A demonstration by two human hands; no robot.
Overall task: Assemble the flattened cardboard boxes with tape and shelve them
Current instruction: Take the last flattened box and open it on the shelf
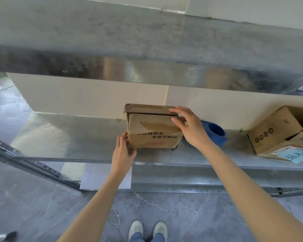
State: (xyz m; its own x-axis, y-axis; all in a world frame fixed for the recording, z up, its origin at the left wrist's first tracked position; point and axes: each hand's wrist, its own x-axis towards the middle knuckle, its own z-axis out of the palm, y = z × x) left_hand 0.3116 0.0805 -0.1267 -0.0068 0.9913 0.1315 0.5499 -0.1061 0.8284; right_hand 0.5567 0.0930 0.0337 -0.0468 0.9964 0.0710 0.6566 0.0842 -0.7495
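So the small cardboard box [152, 135] is sitting on the metal shelf [77, 137], right between the two hands, pushed back close to the cream wall [77, 96] behind it. The left hand [123, 151] is down at the box's lower left corner, thumb up against the left side and the fingers curled around that corner, so it's got an actual grip on it. The right hand [191, 126] is up at the top right corner, fingers pretty much straight and laid flat over the top flaps, thumb lying against the front face, more pressing than grabbing tbh. The hands are well apart with the whole box between them. The top flaps aren't quite flush: the rear one sticks out a bit past the front one on the left. The front has some torn-off paper and printed characters that sit upside down from here. Just behind the right hand, partly hidden by the wrist, there's a blue tape roll [216, 132] on the same shelf. Further out past the right hand is a second box [273, 130], tilted, resting on something with a light blue label [294, 154]. Below the left wrist a white sheet [91, 177] hangs on the shelf's front edge. Above both hands runs the upper shelf [147, 70], shiny metal. Between the forearms you can see the shoes [148, 229] on the grey tile floor [191, 215].
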